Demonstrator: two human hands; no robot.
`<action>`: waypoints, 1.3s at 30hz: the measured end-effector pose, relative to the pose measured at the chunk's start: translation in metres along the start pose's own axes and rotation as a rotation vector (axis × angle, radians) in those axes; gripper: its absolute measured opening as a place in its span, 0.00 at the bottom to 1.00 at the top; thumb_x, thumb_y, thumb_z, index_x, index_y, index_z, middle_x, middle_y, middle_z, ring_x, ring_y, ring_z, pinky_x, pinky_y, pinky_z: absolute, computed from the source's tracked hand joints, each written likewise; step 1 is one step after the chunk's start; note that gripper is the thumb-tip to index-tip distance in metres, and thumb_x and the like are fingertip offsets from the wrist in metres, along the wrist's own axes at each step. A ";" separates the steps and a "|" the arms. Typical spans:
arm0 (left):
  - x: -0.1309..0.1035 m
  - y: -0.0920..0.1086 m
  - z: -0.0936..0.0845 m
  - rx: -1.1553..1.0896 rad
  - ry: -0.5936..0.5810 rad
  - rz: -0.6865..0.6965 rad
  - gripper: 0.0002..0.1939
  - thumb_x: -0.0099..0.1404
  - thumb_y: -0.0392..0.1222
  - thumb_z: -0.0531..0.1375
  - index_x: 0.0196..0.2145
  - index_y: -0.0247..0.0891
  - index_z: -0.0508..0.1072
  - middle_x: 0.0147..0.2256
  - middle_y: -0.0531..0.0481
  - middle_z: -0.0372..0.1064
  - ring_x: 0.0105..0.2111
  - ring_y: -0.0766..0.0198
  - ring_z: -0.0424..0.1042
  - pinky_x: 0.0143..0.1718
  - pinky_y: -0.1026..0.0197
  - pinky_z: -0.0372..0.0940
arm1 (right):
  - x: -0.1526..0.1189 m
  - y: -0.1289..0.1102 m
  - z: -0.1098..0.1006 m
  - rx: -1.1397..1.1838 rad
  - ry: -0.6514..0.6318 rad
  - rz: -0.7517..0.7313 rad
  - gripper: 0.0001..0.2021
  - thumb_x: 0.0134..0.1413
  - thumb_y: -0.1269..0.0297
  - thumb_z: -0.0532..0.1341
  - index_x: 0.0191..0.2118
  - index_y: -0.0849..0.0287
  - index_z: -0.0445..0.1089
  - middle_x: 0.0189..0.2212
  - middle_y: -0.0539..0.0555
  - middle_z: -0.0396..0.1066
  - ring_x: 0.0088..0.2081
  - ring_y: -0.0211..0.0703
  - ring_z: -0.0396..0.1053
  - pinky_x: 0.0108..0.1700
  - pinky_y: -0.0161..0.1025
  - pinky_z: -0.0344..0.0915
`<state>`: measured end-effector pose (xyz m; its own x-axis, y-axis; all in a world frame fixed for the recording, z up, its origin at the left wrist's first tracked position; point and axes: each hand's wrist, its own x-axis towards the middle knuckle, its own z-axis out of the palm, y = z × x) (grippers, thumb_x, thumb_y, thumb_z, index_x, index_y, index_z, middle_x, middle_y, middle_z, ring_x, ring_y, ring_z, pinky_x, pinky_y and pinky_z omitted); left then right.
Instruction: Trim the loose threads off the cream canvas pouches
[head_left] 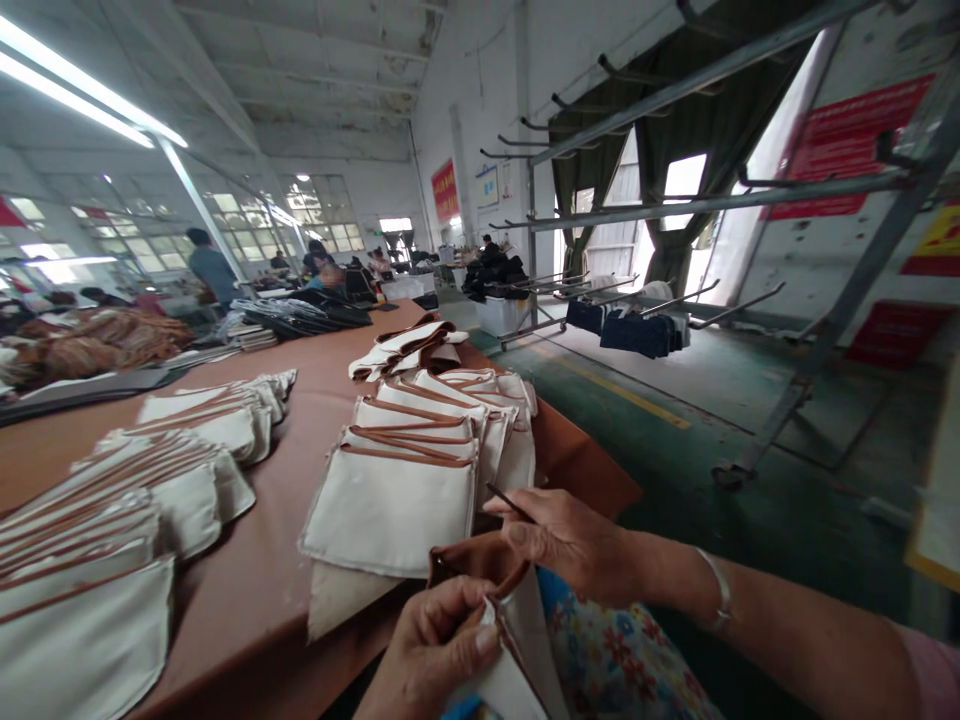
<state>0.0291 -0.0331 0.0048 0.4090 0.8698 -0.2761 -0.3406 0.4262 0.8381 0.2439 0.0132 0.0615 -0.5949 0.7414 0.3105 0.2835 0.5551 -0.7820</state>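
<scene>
At the bottom middle, my left hand (pixel 439 645) pinches the edge of a cream pouch (pixel 541 625) with brown trim, close to me and partly out of frame. The pouch's brown inside (pixel 480 552) shows at its open mouth. Just above and to the right, my right hand (pixel 581 540) is closed around a slim dark stick-like tool (pixel 501 493); its exact kind is unclear. Its thin end points up and left. Beyond both hands, a fanned stack of cream pouches (pixel 397 505) with brown edging lies on the brown-covered table (pixel 289 500).
More cream pouches (pixel 191 505) lie in overlapping rows at left. Folded cream-and-brown pieces (pixel 405 345) sit behind the near stack. A metal rack (pixel 795 400) on wheels stands at right, with dark bundles (pixel 645 332) on its arms. People work in the background.
</scene>
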 end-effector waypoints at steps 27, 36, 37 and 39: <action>0.022 -0.012 0.000 0.378 0.224 0.196 0.15 0.45 0.49 0.75 0.26 0.38 0.79 0.26 0.52 0.71 0.29 0.63 0.68 0.31 0.67 0.64 | -0.050 0.022 0.018 0.754 -0.369 0.582 0.24 0.61 0.43 0.53 0.32 0.62 0.67 0.13 0.44 0.60 0.11 0.29 0.54 0.16 0.25 0.57; 0.018 -0.012 0.004 0.485 0.094 0.228 0.21 0.51 0.54 0.70 0.20 0.36 0.66 0.22 0.58 0.50 0.23 0.71 0.47 0.23 0.68 0.48 | -0.052 0.019 0.025 0.714 -0.327 0.415 0.24 0.60 0.45 0.55 0.27 0.64 0.68 0.16 0.46 0.61 0.17 0.29 0.56 0.19 0.25 0.53; 0.016 -0.011 0.005 0.506 0.048 0.189 0.22 0.52 0.54 0.69 0.20 0.37 0.64 0.21 0.58 0.48 0.22 0.71 0.46 0.23 0.67 0.46 | -0.053 0.016 0.025 0.747 -0.332 0.431 0.23 0.60 0.46 0.56 0.27 0.64 0.68 0.16 0.46 0.60 0.17 0.29 0.56 0.19 0.25 0.53; 0.011 -0.007 0.009 0.575 -0.043 0.110 0.20 0.56 0.51 0.67 0.20 0.37 0.64 0.21 0.58 0.48 0.22 0.70 0.47 0.22 0.66 0.46 | -0.054 0.012 0.025 0.817 -0.348 0.467 0.21 0.59 0.49 0.57 0.27 0.64 0.68 0.15 0.46 0.60 0.16 0.28 0.55 0.18 0.25 0.51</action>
<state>0.0434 -0.0288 -0.0005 0.4355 0.8851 -0.1641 0.1261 0.1206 0.9847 0.2605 -0.0298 0.0222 -0.7799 0.5945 -0.1956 0.0191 -0.2897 -0.9569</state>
